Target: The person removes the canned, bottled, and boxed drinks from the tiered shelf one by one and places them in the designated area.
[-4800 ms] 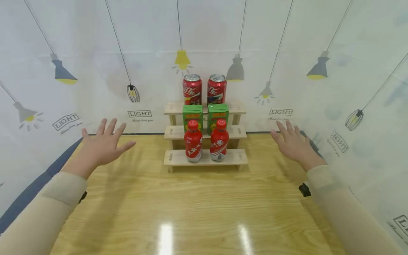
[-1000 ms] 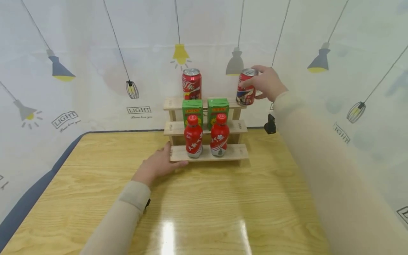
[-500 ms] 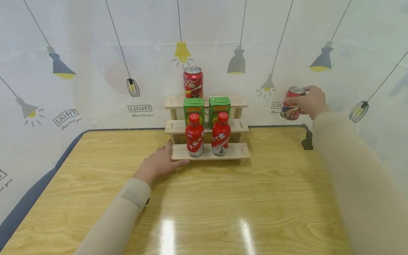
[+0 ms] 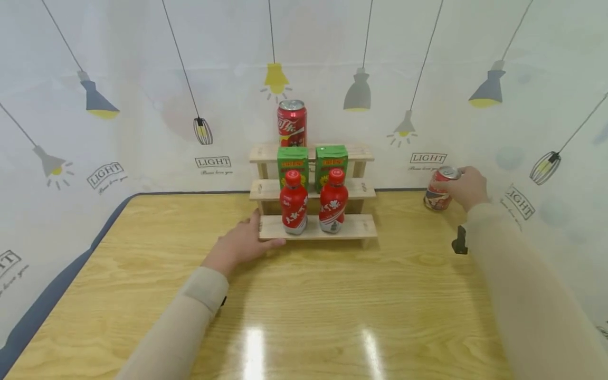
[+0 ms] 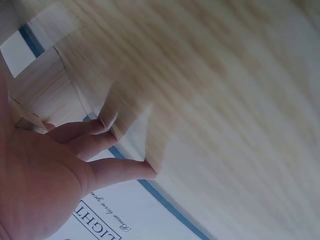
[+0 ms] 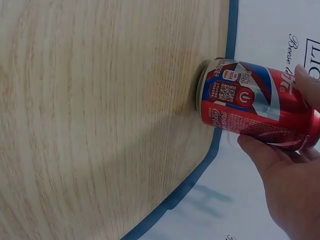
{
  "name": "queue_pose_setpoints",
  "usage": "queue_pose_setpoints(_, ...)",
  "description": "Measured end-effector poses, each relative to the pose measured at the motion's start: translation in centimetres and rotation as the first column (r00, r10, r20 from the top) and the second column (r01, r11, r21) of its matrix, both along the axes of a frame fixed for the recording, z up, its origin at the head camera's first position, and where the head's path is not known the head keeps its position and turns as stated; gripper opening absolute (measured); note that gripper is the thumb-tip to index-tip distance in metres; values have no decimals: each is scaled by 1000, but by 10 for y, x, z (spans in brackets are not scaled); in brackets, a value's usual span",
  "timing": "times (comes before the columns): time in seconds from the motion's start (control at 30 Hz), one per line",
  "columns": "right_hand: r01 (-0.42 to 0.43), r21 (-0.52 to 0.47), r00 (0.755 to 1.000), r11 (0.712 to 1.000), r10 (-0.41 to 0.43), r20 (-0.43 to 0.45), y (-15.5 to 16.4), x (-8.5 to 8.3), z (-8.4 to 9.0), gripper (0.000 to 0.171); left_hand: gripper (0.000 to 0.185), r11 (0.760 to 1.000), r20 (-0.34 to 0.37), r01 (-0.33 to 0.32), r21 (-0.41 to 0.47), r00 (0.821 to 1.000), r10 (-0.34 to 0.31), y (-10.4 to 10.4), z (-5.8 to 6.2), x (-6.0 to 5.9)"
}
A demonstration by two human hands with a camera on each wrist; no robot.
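Near the table's back right corner, my right hand (image 4: 467, 187) grips a red cola can (image 4: 437, 198) around its upper part. In the right wrist view the can's (image 6: 250, 102) bottom is at the tabletop; I cannot tell whether it bears its full weight there. My left hand (image 4: 239, 245) rests at the left end of a three-step wooden rack (image 4: 358, 227), thumb along the bottom step's front. Straight fingers (image 5: 125, 169) touch the table in the left wrist view. Another cola can (image 4: 292, 124) stands on the top step.
Two green drink cartons (image 4: 292, 158) (image 4: 331, 158) stand on the middle step. Two red bottles (image 4: 294, 206) (image 4: 333, 206) stand on the bottom step. Lamp-printed sheeting (image 4: 157, 95) rises behind and beside the wooden table (image 4: 304, 295).
Both hands were apart from the rack at first. My right hand has taken the right cola can off the top step, moved it right and lowered it. The left hand stays at the rack.
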State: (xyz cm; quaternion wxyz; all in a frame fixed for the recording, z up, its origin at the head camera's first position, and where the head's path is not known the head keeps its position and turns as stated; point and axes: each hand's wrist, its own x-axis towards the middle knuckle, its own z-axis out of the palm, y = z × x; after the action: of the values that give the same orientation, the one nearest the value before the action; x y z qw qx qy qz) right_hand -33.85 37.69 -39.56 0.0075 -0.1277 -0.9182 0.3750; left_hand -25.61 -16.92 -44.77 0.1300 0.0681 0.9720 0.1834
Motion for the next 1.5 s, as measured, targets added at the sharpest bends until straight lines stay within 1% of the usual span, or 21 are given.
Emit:
queue_pose_setpoints(0.13, 13, 2, 1000, 1000, -13, -9, -2, 1, 0, 106, 133, 1000, -7, -8, -4, 1000, 8, 0, 1, -2)
queue_pose_setpoints(0.27, 7, -3, 999, 1000, -7, -40, -5, 2, -5, 107, 133, 1000, -2, -5, -9, 1000, 5, -1, 0, -2)
queue_pose_setpoints(0.43, -15, -9, 999, 1000, 15, -44, -1, -3, -11, 105, 133, 1000, 2, 0, -13, 1000, 0, -1, -2, -2)
queue_pose_setpoints(0.5, -32, -8, 999, 999, 32, -32, 1, -6, -9, 107, 133, 1000, -5, -2, -14, 1000, 2, -1, -2, -1)
queue_pose_setpoints(0.63, -52, -24, 999, 998, 51, -17, 7, -11, 2, 112, 132, 1000, -7, 3, -14, 1000, -3, 1, -1, -1)
queue_pose_setpoints(0.7, -53, -42, 998, 998, 52, -23, 8, -14, 10, 115, 132, 1000, -1, 4, -12, 1000, -4, 1, -2, -1)
queue_pose_setpoints(0.8, -51, -51, 997, 997, 49, -52, 4, -17, 30, 116, 133, 1000, 5, 1, -8, 1000, -1, 2, -1, -1)
queue_pose_setpoints(0.9, -58, -31, 996, 998, 56, -70, -7, -19, 56, 114, 133, 1000, 4, -8, -4, 1000, 8, 1, -1, -1)
queue_pose_setpoints(1.03, -77, -13, 995, 997, 76, -59, -27, -21, 92, 114, 133, 1000, 0, -6, -8, 1000, 5, 0, -2, -1)
queue_pose_setpoints(1.2, -113, -42, 993, 993, 111, -42, -59, -18, 130, 111, 132, 1000, -12, -6, -4, 1000, 6, -1, -2, -1)
queue_pose_setpoints(1.33, -125, -71, 992, 990, 123, -40, -88, -19, 151, 108, 131, 1000, -14, -9, -2, 1000, 9, -1, -2, -1)
queue_pose_setpoints(1.5, -167, -76, 985, 983, 163, -58, -126, -25, 167, 106, 131, 1000, -4, -14, 5, 1000, 14, -1, -1, -1)
